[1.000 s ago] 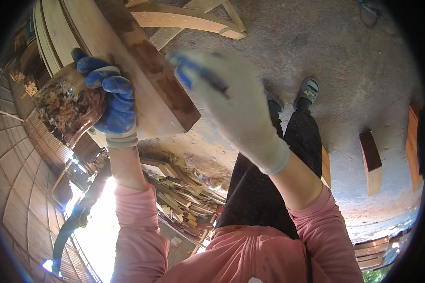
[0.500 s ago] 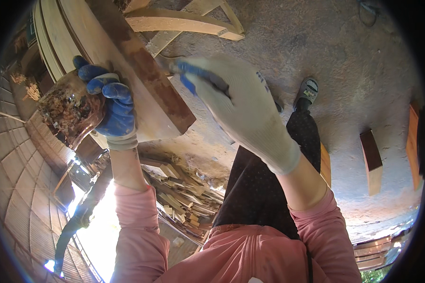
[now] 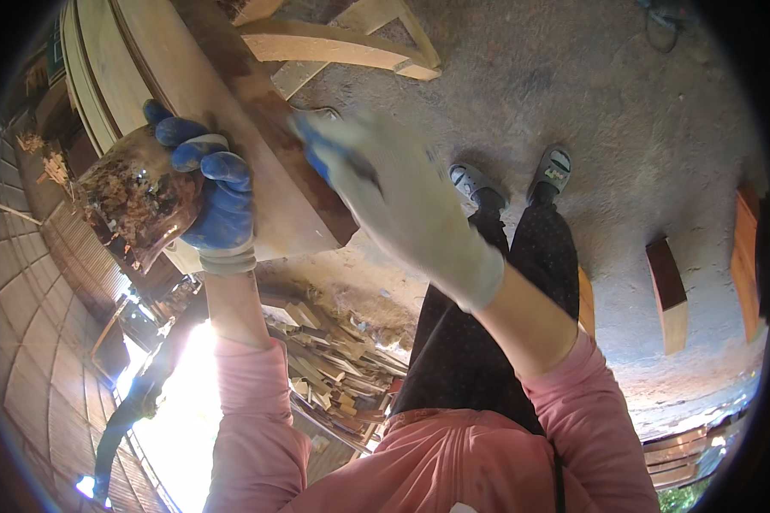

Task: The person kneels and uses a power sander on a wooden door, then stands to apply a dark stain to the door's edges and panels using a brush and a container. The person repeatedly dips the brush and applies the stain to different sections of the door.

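My left hand [image 3: 218,201], in a blue-coated glove, is wrapped round a clear, brown-stained container [image 3: 137,197] with brown crumbly residue on its wall. It holds the container against a stack of pale curved wooden pieces [image 3: 201,77]. A dark reddish-brown strip [image 3: 248,85] runs along the stack's right side. My right hand [image 3: 381,192], in a white glove with blue fingers, is closed with its fingertips at that brown strip. Motion blurs the fingers, and what they grip cannot be made out.
A curved wooden frame [image 3: 342,47] lies on the concrete floor beyond the stack. Scrap wood [image 3: 334,363] is heaped below, left of my legs. Part-brown wooden pieces [image 3: 669,282] stand at the right. My feet in grey sandals [image 3: 552,168] are on the floor.
My right hand has moved left and slightly down, closer to the brown strip. The left hand and container have shifted slightly right in view. Both sandals now show.
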`<state>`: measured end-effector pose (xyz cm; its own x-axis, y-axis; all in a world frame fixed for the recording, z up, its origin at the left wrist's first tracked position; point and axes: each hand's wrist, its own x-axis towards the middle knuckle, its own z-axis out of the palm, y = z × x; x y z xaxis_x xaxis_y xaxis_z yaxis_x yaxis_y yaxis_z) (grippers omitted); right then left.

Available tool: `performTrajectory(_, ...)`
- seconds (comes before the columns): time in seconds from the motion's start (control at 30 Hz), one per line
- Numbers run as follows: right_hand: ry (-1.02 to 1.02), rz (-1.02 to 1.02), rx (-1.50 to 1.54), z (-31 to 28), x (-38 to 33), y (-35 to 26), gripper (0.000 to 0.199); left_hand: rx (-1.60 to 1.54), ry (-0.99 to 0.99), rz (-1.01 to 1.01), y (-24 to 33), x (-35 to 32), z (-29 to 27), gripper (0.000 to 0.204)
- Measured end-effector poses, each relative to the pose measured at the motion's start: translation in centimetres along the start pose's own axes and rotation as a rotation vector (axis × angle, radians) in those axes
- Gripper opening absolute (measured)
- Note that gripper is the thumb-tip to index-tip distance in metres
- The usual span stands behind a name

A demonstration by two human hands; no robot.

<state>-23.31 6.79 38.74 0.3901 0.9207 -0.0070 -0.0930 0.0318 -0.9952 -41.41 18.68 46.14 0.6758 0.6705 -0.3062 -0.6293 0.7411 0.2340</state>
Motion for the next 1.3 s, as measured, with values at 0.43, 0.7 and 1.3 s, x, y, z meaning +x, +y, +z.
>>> performTrajectory(0.43,-0.121,-0.058,-0.041,-0.2,-3.4,1.5,0.023,0.005,-0.049,0.016,0.3,-0.9,-1.2,0.048)
performTrajectory(0.7,0.041,0.927,0.356,-16.1,-6.6,-1.5,0.031,-0.054,0.039,0.157,-0.4,-1.8,-0.8,0.053)
performTrajectory(1.3,0.251,0.645,0.119,-26.3,4.3,-21.7,0.032,-0.114,0.286,-0.019,-2.6,-3.0,2.0,0.08)
